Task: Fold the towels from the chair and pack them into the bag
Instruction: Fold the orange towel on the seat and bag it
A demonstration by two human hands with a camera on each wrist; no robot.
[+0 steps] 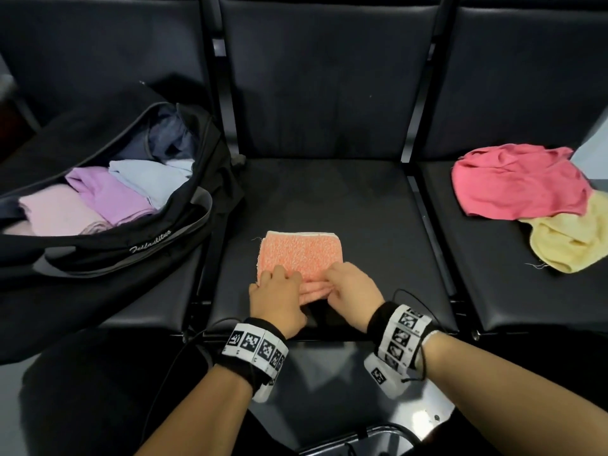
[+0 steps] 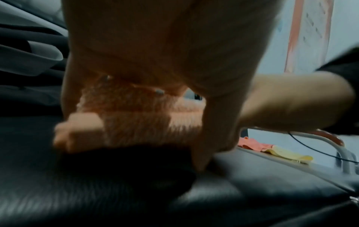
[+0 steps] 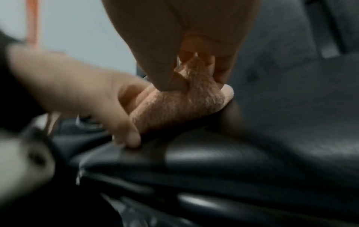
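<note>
An orange towel (image 1: 302, 253) lies folded into a small rectangle on the middle black seat (image 1: 362, 205). My left hand (image 1: 278, 292) grips its near left edge, fingers on top and thumb below. My right hand (image 1: 350, 286) pinches the near right edge. In the left wrist view the orange towel (image 2: 136, 122) sits between my fingers and thumb. The right wrist view shows the orange towel (image 3: 184, 104) pinched, with my left hand (image 3: 87, 98) beside it. An open black bag (image 1: 131, 232) on the left seat holds folded pink, purple and pale blue towels.
A crumpled pink towel (image 1: 516, 182) and a yellow towel (image 1: 572, 238) lie on the right seat. Black seat backs stand behind. Metal bars separate the seats. Cables run from my wrist bands over the seat's front edge.
</note>
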